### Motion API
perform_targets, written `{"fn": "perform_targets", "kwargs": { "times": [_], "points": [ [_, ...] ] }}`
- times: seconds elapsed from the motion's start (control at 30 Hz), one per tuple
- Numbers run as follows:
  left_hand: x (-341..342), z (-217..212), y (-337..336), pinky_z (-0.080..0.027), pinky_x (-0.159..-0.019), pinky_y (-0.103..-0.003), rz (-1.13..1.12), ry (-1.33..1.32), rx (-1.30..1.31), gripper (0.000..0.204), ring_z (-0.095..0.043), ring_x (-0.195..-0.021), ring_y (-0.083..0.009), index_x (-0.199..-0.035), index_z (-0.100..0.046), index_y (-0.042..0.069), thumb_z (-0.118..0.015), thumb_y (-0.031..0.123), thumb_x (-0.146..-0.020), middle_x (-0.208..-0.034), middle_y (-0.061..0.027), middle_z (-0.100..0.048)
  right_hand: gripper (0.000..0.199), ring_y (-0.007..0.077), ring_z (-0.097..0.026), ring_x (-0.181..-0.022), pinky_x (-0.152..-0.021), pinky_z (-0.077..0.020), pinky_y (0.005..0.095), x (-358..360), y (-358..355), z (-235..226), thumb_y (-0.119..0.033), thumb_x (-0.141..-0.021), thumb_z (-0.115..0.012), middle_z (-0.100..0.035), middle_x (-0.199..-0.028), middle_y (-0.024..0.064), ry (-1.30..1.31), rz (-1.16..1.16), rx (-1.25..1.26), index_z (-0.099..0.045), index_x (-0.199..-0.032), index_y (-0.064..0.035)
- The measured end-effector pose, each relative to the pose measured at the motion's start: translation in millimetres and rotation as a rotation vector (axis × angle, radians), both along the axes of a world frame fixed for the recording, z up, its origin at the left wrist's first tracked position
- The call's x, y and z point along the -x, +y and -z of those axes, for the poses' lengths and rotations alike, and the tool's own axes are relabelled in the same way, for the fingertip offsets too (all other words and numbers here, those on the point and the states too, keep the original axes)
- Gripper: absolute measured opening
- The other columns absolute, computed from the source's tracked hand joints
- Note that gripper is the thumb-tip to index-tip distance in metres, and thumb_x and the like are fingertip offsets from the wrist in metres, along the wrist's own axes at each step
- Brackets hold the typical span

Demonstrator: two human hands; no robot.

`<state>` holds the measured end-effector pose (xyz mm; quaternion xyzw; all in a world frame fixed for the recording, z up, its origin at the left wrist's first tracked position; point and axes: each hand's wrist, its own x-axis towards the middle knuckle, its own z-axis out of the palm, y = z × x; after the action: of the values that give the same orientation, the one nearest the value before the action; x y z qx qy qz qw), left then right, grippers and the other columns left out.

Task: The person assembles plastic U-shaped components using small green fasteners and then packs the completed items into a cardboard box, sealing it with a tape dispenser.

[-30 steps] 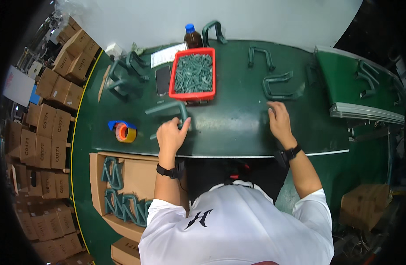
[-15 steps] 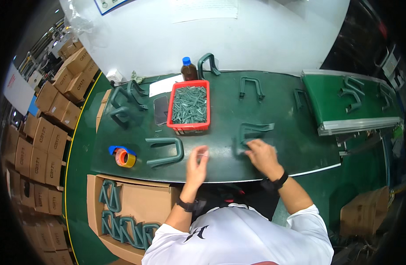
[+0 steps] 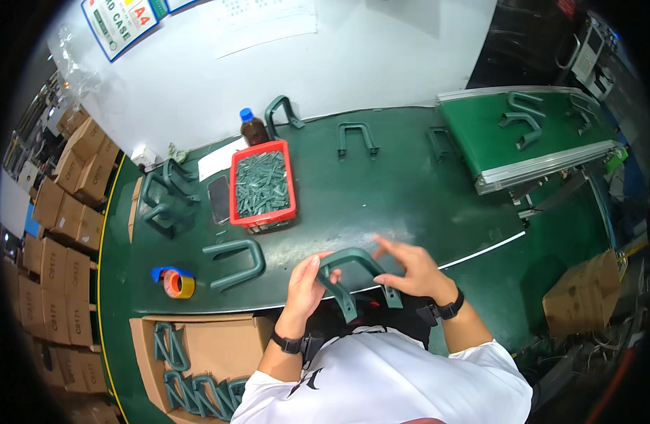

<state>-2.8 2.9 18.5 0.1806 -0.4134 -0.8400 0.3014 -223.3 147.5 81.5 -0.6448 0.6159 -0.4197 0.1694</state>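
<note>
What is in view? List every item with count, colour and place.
U-shaped handle: one, dark green, held in both hands.
Loose handles: several, dark green, on table and conveyor.
Crate: one, red, mid-table, holding grey-green small parts.
Bottle: one, brown with blue cap, behind crate.
Tape rolls: two, blue and orange, table's left edge.
Cardboard boxes: many, brown, stacked left.
Left hand; right hand: gripping the handle.

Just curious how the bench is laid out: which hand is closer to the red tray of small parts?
Left. The left hand sits just below the red tray, gripping the green handle; the right hand holds its other side, farther right.
</note>
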Motion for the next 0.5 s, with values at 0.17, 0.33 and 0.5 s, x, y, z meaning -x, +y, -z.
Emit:
{"fn": "perform_targets", "kwargs": {
  "times": [0.17, 0.33, 0.5],
  "points": [
    [-13, 4, 8, -0.052, -0.087, -0.037, 0.156, 0.160, -0.032, 0.049, -0.063, -0.090, -0.0204, -0.132, -0.052, -0.007, -0.057, 0.031, -0.102, -0.104, -0.0154, -0.067, 0.066, 0.0141, -0.043, -0.050, -0.053, -0.0409, 0.0272, -10, 7, 11, -0.012, -0.090, -0.071, -0.056, -0.062, 0.0052, -0.275, -0.167, -0.191, -0.043, -0.151, -0.0065],
    [-18, 5, 0, -0.051, -0.088, -0.037, 0.341, 0.150, -0.055, 0.045, -0.064, -0.093, -0.0224, -0.135, -0.052, -0.005, -0.061, 0.022, -0.099, -0.106, -0.0163, -0.068, 0.069, 0.0153, -0.045, -0.048, -0.052, -0.0409, 0.0291, -3, 6, 15, -0.013, -0.089, -0.072, -0.052, -0.057, 0.0065, -0.189, -0.199, -0.137, -0.044, -0.151, -0.0125],
    [-13, -3, 4, -0.045, -0.088, -0.039, 0.300, 0.107, -0.026, 0.037, -0.051, -0.073, -0.0158, -0.126, -0.054, -0.004, -0.057, 0.020, -0.098, -0.074, -0.0001, -0.047, 0.064, 0.0138, -0.052, -0.048, -0.051, -0.0419, 0.0273, -9, -2, 14, -0.009, -0.089, -0.070, -0.057, -0.058, 0.0063, -0.248, -0.179, -0.173, -0.047, -0.149, -0.0093]
  ]
}}
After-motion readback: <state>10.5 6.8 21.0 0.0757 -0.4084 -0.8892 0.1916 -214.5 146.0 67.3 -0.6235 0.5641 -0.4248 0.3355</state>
